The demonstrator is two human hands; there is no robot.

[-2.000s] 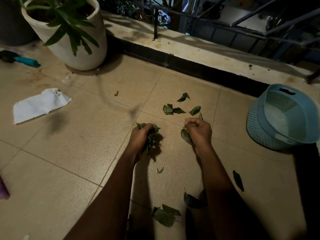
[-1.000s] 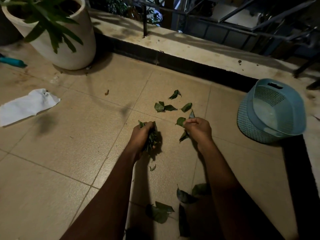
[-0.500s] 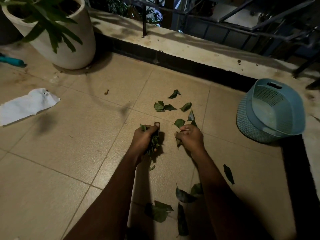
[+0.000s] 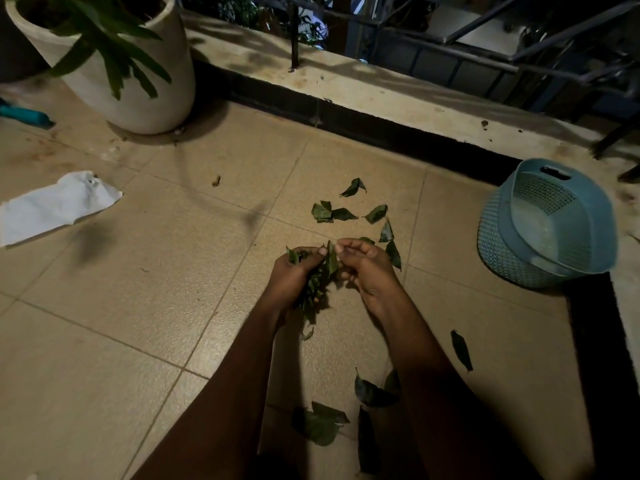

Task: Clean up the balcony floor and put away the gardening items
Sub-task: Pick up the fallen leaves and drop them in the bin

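Your left hand clamps the leaves, right hand pinching one in; likely light and limp, so grip mid-bunch.

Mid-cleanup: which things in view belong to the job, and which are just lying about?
Job: left hand gripping leaf bunch, right hand pinching at it; loose leaves on tiles; blue basket; teal-handled tool; white paper.
Just there: white planter, ledge, railing.
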